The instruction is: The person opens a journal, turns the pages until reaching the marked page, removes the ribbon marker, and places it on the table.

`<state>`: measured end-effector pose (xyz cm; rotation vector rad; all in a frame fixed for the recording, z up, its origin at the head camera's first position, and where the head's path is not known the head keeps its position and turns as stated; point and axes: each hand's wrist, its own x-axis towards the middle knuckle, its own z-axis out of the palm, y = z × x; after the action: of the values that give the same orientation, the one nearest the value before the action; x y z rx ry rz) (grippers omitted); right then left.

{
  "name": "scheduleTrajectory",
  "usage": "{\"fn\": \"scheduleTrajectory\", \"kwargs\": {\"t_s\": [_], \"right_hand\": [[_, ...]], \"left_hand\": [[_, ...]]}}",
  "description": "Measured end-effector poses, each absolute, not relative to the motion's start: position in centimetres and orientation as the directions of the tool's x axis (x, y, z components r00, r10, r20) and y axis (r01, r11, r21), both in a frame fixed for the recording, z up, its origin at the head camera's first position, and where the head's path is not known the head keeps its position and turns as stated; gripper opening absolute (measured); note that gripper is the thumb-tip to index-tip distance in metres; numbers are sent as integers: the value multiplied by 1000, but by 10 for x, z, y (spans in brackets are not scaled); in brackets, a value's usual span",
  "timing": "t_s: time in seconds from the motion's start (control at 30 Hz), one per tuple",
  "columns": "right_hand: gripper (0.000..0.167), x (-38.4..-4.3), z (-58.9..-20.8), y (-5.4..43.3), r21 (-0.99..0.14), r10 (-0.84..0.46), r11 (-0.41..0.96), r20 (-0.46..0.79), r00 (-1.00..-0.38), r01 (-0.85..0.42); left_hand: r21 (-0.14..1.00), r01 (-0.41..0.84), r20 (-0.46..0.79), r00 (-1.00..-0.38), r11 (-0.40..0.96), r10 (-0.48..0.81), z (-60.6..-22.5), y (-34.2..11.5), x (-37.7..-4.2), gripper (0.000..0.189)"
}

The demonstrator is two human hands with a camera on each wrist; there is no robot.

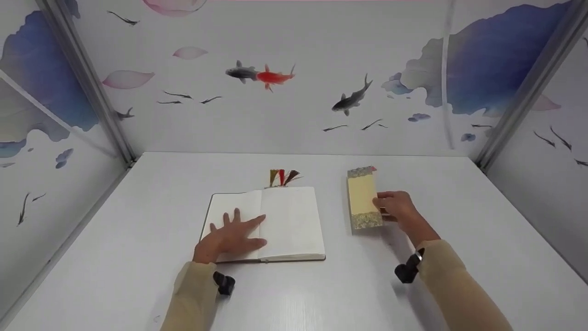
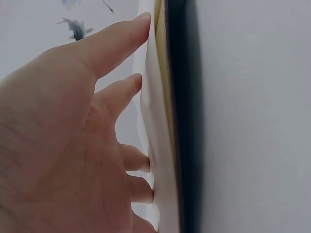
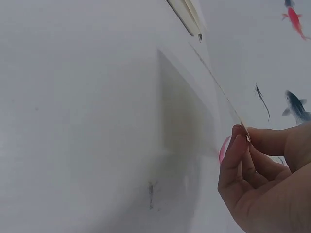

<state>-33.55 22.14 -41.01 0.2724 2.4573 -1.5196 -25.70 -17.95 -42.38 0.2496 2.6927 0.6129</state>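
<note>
An open notebook (image 1: pixel 291 225) with blank white pages and a dark cover lies on the table. My left hand (image 1: pixel 236 236) rests on its left page with fingers spread, the thumb and index finger reaching the centre fold. In the left wrist view the fingertips (image 2: pixel 136 82) press on the page near the notebook's edge. To the right, my right hand (image 1: pixel 397 207) pinches a thin yellow card (image 1: pixel 363 195) by its right edge, between thumb and fingers. Grey patterned bands cross the card's top and bottom, and a small red bit shows at its upper right corner. The right wrist view shows the card (image 3: pixel 218 85) edge-on, raised over the table.
Gold, red and dark brown tassels (image 1: pixel 281 177) stick out past the notebook's top edge. The white table (image 1: pixel 151 207) is bounded by a back wall (image 1: pixel 298 119) printed with fish and petals, and by side panels with metal posts (image 1: pixel 87 82).
</note>
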Motion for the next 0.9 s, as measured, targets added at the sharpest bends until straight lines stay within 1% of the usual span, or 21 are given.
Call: {"fn": "scheduleTrajectory", "kwargs": {"t_s": [0.17,0.33,0.57,0.9], "right_hand": [[54,-328,-414,226,-830,10,490,-301,-954,267],[54,-319,-421,231,-822,10,503,-305,-952,268],[56,-307,-424,233,-817,-38,541,-262,-964,201],[49,-301,-434,225,-760,12,628,-202,-979,164]], "left_hand": [[443,88,-307,-920,892,243,-426,-179,-256,68],[444,78,-313,-920,893,236,-427,-180,-256,68],[439,85,-307,-921,895,238,-427,-179,-259,68],[420,78,-322,-919,904,229,-426,-179,-258,69]]}}
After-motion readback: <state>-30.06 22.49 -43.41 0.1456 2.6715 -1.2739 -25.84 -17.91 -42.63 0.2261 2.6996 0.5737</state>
